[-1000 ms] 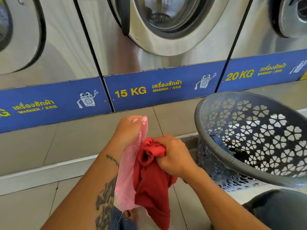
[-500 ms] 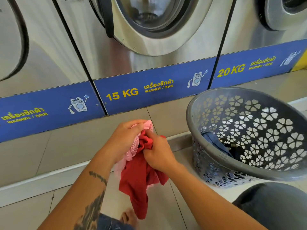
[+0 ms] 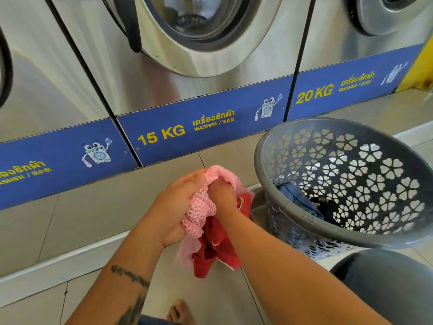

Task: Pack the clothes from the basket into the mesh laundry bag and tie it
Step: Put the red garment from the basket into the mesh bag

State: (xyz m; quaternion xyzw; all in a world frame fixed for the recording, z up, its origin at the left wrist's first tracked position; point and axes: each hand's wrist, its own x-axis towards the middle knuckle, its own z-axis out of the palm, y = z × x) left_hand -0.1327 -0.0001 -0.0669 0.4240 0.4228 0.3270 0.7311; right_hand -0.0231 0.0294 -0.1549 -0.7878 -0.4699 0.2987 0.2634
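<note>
right hand (image 3: 221, 192) now inside mesh bag (image 3: 201, 205), left grip (image 3: 174, 207) closed

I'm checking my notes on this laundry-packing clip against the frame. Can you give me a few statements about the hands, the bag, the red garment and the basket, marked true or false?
1. Both hands grip the pink mesh bag. True: the left hand bunches its mesh and the right hand is pushed into its mouth.
2. The red garment is fully inside the bag. False: much of it hangs out below the hands.
3. The grey basket is empty. False: a blue garment and something dark lie in it.
4. The basket stands to the person's right. True.
5. The washer straight ahead is labelled 20 KG. False: it reads 15 KG.
</note>
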